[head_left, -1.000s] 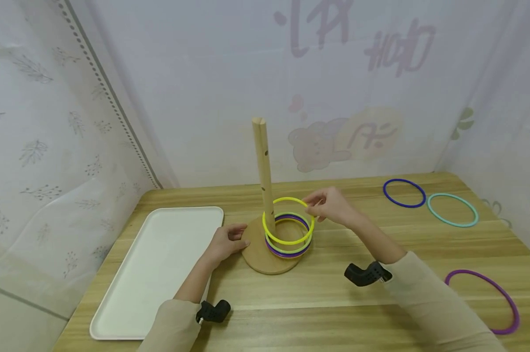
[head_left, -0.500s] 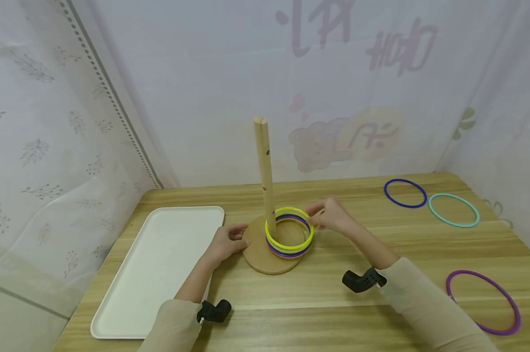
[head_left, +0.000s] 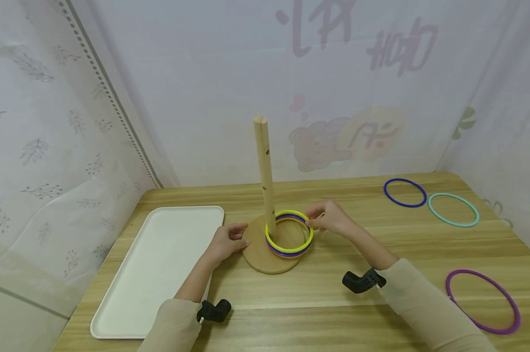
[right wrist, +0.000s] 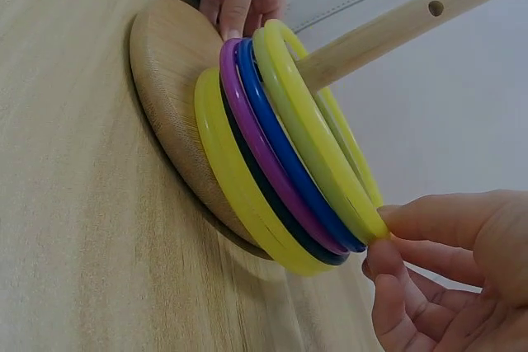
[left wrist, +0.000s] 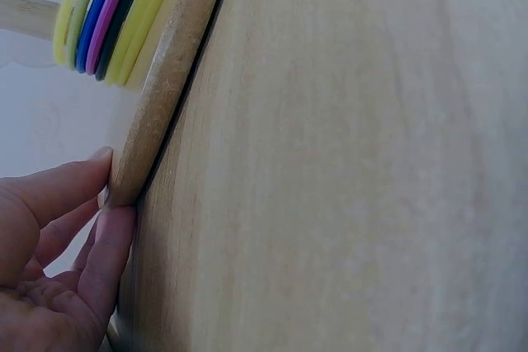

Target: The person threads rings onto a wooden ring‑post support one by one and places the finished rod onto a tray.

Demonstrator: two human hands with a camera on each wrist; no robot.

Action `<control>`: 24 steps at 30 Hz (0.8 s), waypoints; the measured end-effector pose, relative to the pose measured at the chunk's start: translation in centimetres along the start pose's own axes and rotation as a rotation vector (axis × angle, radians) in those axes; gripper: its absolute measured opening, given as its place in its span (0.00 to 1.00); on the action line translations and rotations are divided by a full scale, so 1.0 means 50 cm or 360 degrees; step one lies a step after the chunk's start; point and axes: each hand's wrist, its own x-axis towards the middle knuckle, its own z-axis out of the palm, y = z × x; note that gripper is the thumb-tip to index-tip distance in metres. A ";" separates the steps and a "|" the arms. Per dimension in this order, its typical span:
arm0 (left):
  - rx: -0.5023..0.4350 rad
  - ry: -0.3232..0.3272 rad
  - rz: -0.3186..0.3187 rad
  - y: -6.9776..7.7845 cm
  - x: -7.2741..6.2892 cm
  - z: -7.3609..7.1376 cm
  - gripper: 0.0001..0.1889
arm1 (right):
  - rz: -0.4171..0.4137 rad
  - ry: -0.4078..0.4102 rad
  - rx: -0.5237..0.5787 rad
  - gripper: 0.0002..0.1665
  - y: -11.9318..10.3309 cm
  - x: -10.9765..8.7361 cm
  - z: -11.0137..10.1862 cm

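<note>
A wooden post rises from a round wooden base at mid-table. Stacked round the post on the base are several thin rings: yellow, dark, purple, blue and pale green. Topmost lies a bright yellow ring, and its right side is pinched between thumb and fingers of my right hand. My left hand holds the left rim of the base, thumb and fingertips against its edge, as the left wrist view shows close up.
To the left lies a white tray. A blue ring and a turquoise ring lie at the back right of the table. Near the right front is a purple ring. A patterned white curtain stands behind the table.
The bright yellow ring has come down round the post onto the other rings, lowered by my right hand. My left hand has stayed at the base.
</note>
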 end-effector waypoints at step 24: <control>-0.0015 0.0001 0.0003 0.005 -0.006 -0.003 0.24 | -0.0124 0.0130 -0.0130 0.23 0.120 -0.200 -0.257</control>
